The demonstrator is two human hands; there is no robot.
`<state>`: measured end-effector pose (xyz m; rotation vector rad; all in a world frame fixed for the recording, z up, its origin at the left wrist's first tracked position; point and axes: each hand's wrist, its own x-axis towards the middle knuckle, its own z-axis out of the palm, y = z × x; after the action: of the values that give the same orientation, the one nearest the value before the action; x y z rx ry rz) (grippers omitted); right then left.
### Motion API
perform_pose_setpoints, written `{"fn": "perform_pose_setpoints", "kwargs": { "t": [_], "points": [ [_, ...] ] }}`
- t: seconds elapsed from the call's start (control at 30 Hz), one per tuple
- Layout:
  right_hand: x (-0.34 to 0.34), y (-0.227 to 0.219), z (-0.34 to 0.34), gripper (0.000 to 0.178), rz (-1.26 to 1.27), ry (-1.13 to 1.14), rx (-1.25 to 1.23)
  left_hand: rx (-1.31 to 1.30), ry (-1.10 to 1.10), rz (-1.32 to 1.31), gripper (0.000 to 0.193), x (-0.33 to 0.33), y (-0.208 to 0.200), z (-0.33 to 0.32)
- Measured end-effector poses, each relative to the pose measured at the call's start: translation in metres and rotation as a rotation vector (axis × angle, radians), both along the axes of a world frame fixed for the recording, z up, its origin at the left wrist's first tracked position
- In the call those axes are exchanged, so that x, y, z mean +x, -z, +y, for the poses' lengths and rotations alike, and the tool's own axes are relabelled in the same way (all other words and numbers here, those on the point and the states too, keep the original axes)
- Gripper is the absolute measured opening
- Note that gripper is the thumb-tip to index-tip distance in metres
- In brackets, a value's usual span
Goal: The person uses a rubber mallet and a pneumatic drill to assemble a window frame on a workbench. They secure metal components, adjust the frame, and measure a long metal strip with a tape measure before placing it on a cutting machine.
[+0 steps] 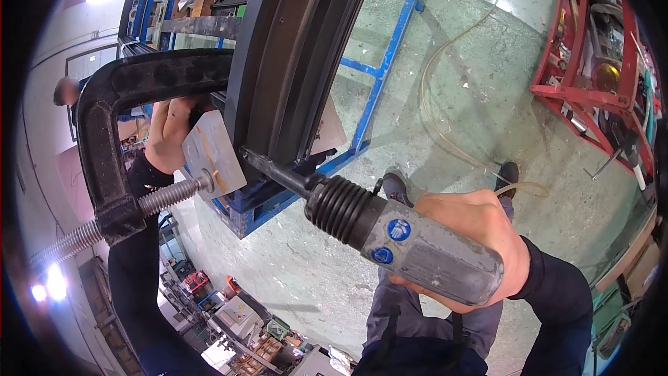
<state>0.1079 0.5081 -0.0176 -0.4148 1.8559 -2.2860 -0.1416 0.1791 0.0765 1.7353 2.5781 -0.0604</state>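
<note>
My right hand (480, 230) is closed round the grey body of a power tool (445, 251) with a black ribbed collar and a narrow nose. The tip of the nose meets the lower side of a long dark metal beam (278, 63). A large black C-clamp (104, 139) reaches over to the beam. Its threaded screw (170, 196) presses toward a light grey block (216, 150) against the beam's side. Behind the clamp and next to the block is my left hand (167, 132), its fingers curled; what they hold is hidden.
A blue metal stand (390, 76) is under the beam. On the right stands a red rack (584, 94) holding tools and parts. A pale hose (435, 76) winds across the green floor. A person (67, 92) is at the far left; machines (240, 317) stand lower left.
</note>
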Motion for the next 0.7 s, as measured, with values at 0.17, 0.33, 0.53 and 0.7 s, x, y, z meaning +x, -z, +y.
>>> {"fn": "perform_pose_setpoints", "kwargs": {
  "t": [0.17,0.33,0.53,0.7],
  "points": [
    [0.0023,0.0003,-0.0054,0.044,0.019,0.041,-0.01,-0.035,0.015,0.066,0.044,-0.0002,0.0,-0.0012],
    [-0.0009,-0.0025,-0.0046,0.041,0.052,0.07,-0.028,-0.034,0.063,0.12,0.046,-0.0016,-0.0001,-0.0013],
    [0.0001,-0.0003,-0.0052,0.042,0.069,0.07,-0.022,-0.073,0.085,0.128,0.051,-0.0008,-0.0019,0.0025],
    [0.0007,0.0014,-0.0073,0.042,0.094,0.086,-0.023,0.0,0.027,0.014,0.052,-0.0018,0.0005,-0.0024]
  ]
}}
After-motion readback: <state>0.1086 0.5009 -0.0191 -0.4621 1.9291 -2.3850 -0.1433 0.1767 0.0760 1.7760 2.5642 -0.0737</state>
